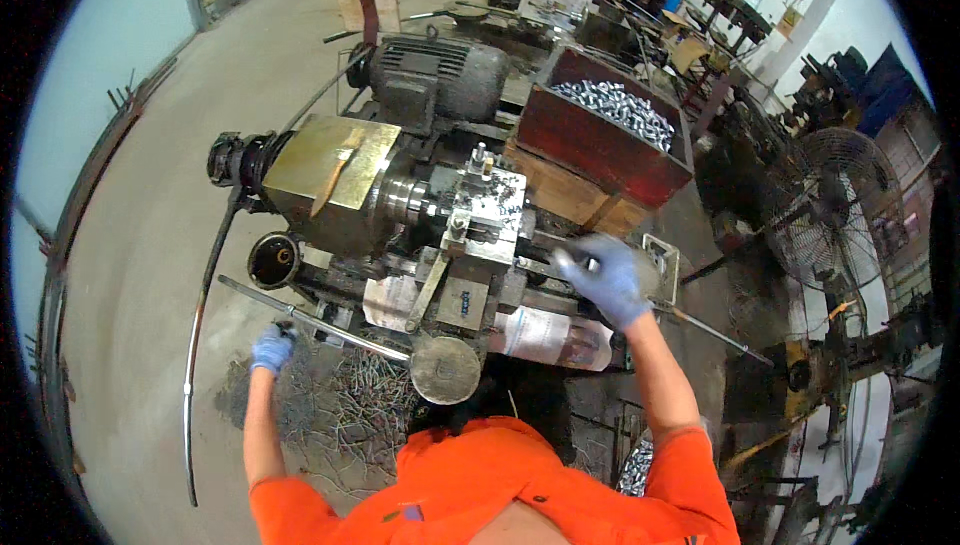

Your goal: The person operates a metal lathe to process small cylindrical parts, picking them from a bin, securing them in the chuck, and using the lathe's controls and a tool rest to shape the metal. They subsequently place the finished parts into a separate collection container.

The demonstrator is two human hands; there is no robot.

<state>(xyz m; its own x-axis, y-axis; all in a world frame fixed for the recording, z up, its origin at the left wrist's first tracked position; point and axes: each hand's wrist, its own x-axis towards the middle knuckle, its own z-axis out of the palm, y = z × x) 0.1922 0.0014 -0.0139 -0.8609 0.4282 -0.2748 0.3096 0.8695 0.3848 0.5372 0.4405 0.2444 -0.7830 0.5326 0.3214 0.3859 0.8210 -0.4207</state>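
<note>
My left hand, in a blue-grey glove, is closed round a dark knob low on the left side of a lathe-like machine. My right hand, gloved too and smeared by motion, is to the right of the machine's slide. Between its thumb and fingers a small shiny metal piece shows; its exact kind is unclear. The chuck faces the metal tool block. A long bare lever slants in front, close to a round metal disc.
A red metal bin full of shiny small parts stands on a wooden block behind the slide. A brush lies on the brass-coloured cover. Metal shavings litter the floor. A large fan stands at right.
</note>
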